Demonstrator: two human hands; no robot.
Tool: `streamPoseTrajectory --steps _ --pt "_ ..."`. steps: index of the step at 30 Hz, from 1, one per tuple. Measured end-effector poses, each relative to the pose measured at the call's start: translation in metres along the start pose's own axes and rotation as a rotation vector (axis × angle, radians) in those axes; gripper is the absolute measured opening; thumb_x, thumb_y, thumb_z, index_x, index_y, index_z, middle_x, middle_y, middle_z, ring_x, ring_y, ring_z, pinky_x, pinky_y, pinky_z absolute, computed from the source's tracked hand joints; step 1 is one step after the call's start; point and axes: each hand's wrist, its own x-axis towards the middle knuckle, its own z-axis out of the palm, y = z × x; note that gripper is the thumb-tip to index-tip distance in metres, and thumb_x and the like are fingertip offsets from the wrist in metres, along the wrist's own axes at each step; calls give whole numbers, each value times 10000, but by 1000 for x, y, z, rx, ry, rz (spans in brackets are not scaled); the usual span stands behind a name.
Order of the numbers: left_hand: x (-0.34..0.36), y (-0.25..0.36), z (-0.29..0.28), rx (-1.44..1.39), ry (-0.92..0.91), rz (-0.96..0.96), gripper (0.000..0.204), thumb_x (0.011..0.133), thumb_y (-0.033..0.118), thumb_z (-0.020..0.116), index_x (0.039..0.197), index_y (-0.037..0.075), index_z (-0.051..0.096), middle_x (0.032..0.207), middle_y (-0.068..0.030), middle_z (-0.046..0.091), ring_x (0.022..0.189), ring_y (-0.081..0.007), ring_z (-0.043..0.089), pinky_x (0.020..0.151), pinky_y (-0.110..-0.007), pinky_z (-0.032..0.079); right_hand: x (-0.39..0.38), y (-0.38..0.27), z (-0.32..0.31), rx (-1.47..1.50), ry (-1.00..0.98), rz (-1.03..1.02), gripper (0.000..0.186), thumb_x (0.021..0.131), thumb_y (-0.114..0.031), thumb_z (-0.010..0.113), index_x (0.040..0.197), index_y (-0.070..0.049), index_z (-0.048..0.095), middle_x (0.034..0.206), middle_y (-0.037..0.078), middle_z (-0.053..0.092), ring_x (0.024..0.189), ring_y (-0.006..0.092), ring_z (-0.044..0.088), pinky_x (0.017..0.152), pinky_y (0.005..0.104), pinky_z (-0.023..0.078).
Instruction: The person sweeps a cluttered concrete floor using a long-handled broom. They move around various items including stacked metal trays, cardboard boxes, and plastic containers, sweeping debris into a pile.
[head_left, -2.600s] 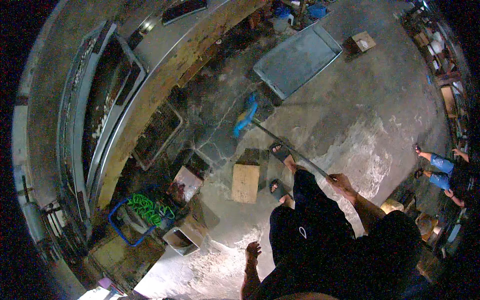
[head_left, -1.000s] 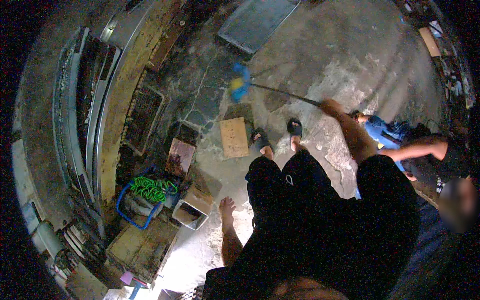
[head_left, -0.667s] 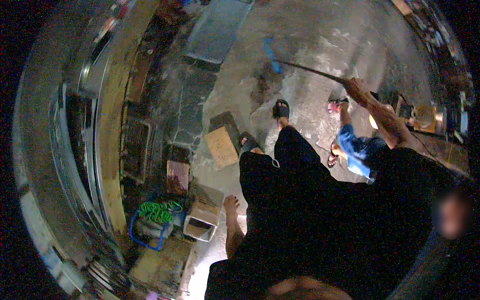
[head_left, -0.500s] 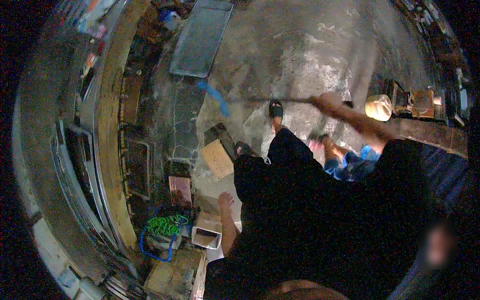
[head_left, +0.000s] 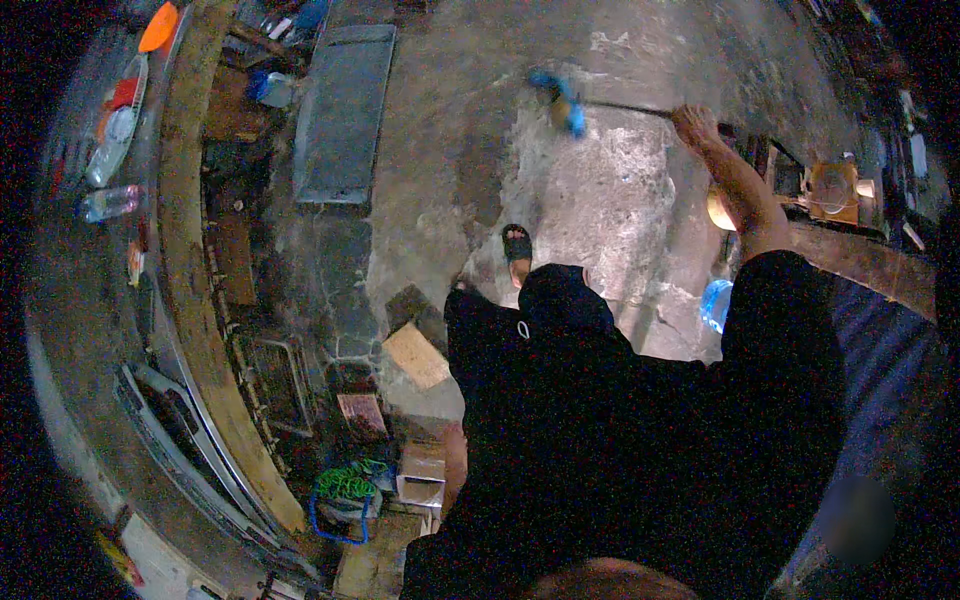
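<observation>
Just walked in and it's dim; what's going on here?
The person's right hand, arm stretched forward, grips a long-handled broom. The blurred blue head is out over the floor; whether it touches is unclear. The left hand, partly hidden, hangs near a box. A grey tray lies ahead on the left.

Patchy grey floor (head_left: 450, 160), dimly lit — a long wooden-edged counter (head_left: 187, 190) alongside.

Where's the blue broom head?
In the head view, the blue broom head is near the top, right of the grey tray, left of the right hand holding its handle.
</observation>
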Motion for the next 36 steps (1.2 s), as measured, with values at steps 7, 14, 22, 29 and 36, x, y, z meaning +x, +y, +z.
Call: streamPoseTrajectory --steps 7,14,22,29,36 --pt "23 28 16 125 -74 -91 341 883 334 488 1111 79 485 1007 -62 536 890 -188 529 757 -351 447 -24 -7 -94 105 70 -48 217 872 -249 425 887 -84 565 713 108 598 590 310 572 507 422 444" --pt "109 305 76 368 -86 295 319 889 317 486 1074 57 503 958 -45 543 861 -166 529 755 -328 443 44 -169 -139 349 -326 -322 221 835 -303 470 825 -134 611 712 110 630 638 319 624 555 452 488" --pt "65 579 91 -15 189 911 336 883 288 509 1119 49 512 1048 -59 555 921 -176 545 826 -285 428 237 -96 -94 218 -279 -200 268 819 -315 500 804 -98 657 801 116 650 779 297 630 633 459 471" --pt "149 481 158 -92 188 322 289 829 271 565 1043 77 571 918 -28 575 810 -160 554 642 -313 470 359 110 -92 184 -8 39 188 823 -186 459 855 -78 610 743 162 606 729 333 611 614 457 474" --pt "328 471 293 404 37 563 294 847 294 479 892 30 598 811 -148 629 756 -280 601 665 -397 458 369 137 -162 -179 -311 80 313 868 -371 415 890 -122 603 856 181 611 838 354 594 685 480 469"
